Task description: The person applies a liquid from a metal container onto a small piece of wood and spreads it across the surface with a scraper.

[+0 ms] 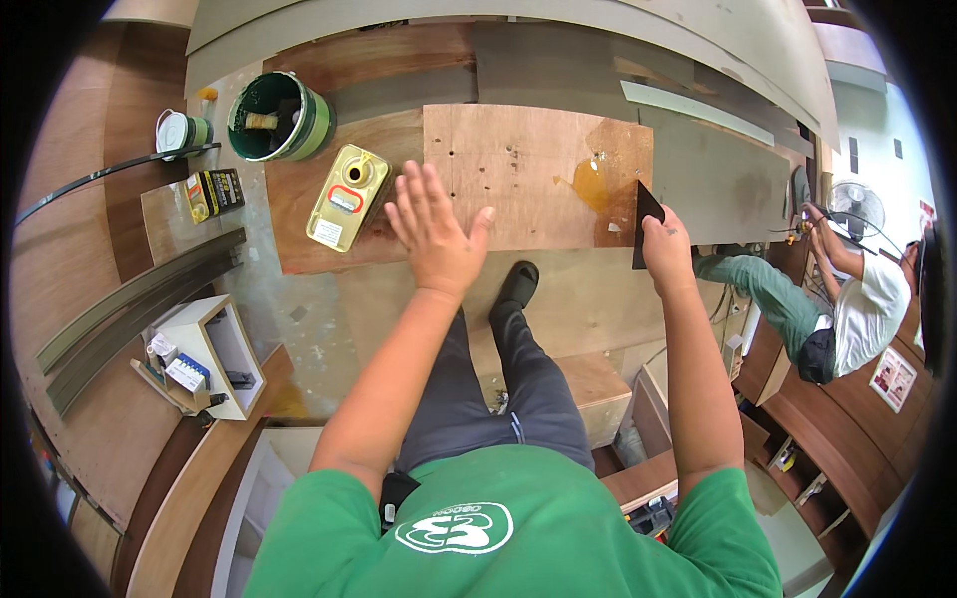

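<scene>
The person in the green shirt leans over a low plywood panel [518, 164] laid flat on the floor. The left hand [436, 231] hovers or rests over the panel's near left part, fingers spread wide and holding nothing; whether the palm presses the wood I cannot tell. The right hand [666, 249] is closed around a thin dark scraper [645, 221], its blade standing at the panel's right end, just beside a puddle of amber glue [595, 182] that sits on the wood near that corner. A flat yellow tin can [348, 196] with its round mouth up lies just left of the panel, near the left hand. Farther left stands a green bucket [282, 118] with a brush inside, and beyond it a small white-lidded tub [179, 131]. The person's black shoe [517, 284] is planted below the panel's near edge. Off to the right, well apart, another person [847, 309] in a white shirt crouches at the cabinets.
</scene>
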`<state>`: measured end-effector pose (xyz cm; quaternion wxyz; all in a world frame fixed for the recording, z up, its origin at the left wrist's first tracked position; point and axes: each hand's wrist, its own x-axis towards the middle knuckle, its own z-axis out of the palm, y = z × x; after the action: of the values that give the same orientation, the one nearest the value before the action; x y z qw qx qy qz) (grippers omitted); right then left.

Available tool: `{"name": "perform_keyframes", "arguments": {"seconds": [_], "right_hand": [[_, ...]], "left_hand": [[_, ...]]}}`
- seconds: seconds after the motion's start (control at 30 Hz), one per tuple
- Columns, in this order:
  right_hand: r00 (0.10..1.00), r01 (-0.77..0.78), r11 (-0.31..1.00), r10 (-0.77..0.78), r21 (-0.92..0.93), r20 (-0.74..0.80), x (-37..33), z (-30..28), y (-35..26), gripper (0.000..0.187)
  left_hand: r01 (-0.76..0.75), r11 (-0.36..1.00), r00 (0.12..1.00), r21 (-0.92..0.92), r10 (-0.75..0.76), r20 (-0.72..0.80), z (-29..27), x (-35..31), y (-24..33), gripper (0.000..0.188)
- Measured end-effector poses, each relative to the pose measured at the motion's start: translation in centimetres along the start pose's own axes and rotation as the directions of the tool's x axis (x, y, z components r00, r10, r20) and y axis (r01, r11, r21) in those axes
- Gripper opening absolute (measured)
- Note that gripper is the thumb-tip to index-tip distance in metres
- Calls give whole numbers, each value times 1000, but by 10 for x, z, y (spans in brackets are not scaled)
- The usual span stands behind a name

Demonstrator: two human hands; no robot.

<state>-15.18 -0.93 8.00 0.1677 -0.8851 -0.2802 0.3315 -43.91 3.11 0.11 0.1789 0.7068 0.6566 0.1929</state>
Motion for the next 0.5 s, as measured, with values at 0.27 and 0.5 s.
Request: {"name": "perform_keyframes", "arguments": {"seconds": [0.27, 0.5], "right_hand": [[999, 34, 995, -36, -95, -22, -1, 0, -1, 39], [1000, -28, 999, 28, 32, -2, -6, -1, -8, 39]], "left_hand": [[429, 645, 888, -632, -172, 427, -7, 17, -42, 72], [-74, 964, 997, -254, 63, -53, -18, 11, -25, 63]]}}
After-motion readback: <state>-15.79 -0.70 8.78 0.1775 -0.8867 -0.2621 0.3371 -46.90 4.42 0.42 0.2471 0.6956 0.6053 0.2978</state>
